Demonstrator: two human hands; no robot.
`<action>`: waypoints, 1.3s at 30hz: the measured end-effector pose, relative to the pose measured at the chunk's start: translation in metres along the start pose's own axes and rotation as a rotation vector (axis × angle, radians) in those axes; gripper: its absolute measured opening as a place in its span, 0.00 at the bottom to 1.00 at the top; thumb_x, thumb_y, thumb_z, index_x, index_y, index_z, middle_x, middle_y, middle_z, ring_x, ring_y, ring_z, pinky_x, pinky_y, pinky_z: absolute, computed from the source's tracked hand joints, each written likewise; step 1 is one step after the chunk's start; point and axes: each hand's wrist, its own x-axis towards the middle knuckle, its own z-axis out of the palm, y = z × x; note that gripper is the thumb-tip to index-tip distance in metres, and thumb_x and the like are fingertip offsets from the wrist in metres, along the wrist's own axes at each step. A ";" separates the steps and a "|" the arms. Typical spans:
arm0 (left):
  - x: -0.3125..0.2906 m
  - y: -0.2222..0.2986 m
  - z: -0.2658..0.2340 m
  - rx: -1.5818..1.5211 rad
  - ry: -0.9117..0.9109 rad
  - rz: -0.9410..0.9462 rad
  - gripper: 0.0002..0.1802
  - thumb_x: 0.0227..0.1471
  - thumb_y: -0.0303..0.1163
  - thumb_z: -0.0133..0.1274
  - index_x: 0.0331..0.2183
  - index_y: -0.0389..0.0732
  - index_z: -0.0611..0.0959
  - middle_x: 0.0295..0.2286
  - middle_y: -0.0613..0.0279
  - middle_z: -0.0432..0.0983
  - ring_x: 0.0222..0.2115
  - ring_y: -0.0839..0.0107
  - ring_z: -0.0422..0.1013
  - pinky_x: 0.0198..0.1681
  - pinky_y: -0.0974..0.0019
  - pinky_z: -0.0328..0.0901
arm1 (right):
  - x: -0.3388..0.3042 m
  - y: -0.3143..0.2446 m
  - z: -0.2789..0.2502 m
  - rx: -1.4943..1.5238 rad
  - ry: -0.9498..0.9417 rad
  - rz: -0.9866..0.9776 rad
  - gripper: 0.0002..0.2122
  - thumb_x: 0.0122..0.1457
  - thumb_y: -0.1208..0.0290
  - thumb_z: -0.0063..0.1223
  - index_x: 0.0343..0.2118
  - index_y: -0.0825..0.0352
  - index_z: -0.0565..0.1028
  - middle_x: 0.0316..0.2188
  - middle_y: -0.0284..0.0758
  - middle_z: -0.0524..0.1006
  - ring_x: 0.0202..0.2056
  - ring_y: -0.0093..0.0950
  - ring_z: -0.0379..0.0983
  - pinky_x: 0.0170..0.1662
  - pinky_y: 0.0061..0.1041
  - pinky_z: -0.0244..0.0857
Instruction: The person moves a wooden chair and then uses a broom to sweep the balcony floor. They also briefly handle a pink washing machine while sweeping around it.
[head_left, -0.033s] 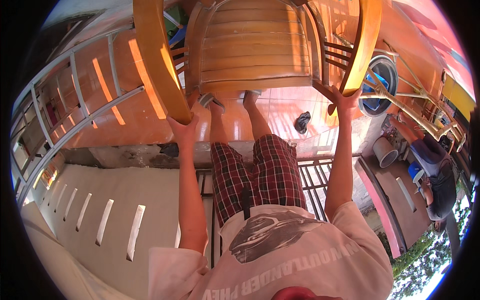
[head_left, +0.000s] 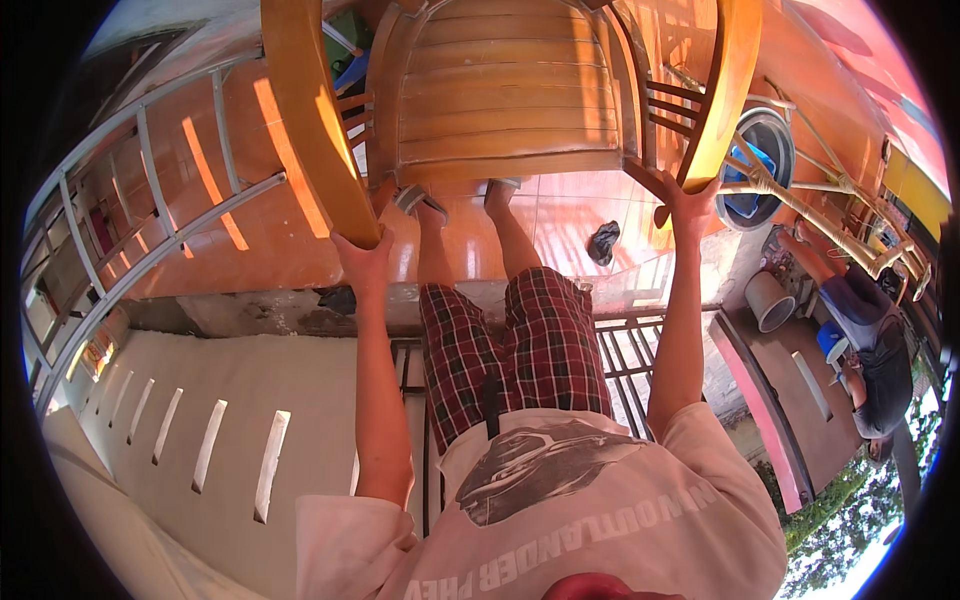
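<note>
Chair (head_left: 510, 95): glossy orange-brown wood, slatted seat, 2 thick curved armrests; a sunlit strip crosses the seat's right side.
Chair's place: ahead of the person's feet, over the orange tiled floor (head_left: 560, 220); leg contact hidden.
Left hand (head_left: 362, 262): wrapped around the left armrest's (head_left: 312, 130) near end.
Right hand (head_left: 690, 205): clasping the right armrest's (head_left: 715, 110) near end.
Floor obstacle: 1 crumpled black item (head_left: 603, 243), near the chair's front right.
Right side: grey tub (head_left: 786, 150), partly crossed by a cane frame (head_left: 815, 222).
Left side: metal railing (head_left: 178, 239).
</note>
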 end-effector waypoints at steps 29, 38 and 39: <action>-0.049 0.113 -0.076 0.411 -0.025 -0.003 0.38 0.44 0.46 0.68 0.48 0.31 0.71 0.44 0.43 0.72 0.45 0.48 0.70 0.51 0.53 0.64 | -0.031 0.027 -0.082 -0.044 -0.104 0.011 0.27 0.45 0.61 0.67 0.46 0.69 0.72 0.38 0.41 0.78 0.40 0.37 0.76 0.46 0.35 0.68; -0.007 0.133 -0.061 0.524 0.004 0.178 0.40 0.44 0.53 0.67 0.46 0.32 0.72 0.42 0.44 0.75 0.44 0.49 0.73 0.48 0.52 0.67 | -0.045 0.003 -0.073 -0.142 0.056 -0.038 0.35 0.48 0.59 0.69 0.56 0.71 0.66 0.51 0.48 0.71 0.51 0.43 0.69 0.57 0.42 0.60; -0.005 0.131 -0.060 0.510 0.011 0.155 0.39 0.44 0.53 0.67 0.46 0.32 0.72 0.42 0.44 0.75 0.44 0.49 0.73 0.48 0.52 0.67 | -0.052 -0.002 -0.072 -0.132 0.179 -0.277 0.33 0.51 0.62 0.66 0.57 0.71 0.65 0.53 0.50 0.69 0.53 0.44 0.67 0.58 0.43 0.59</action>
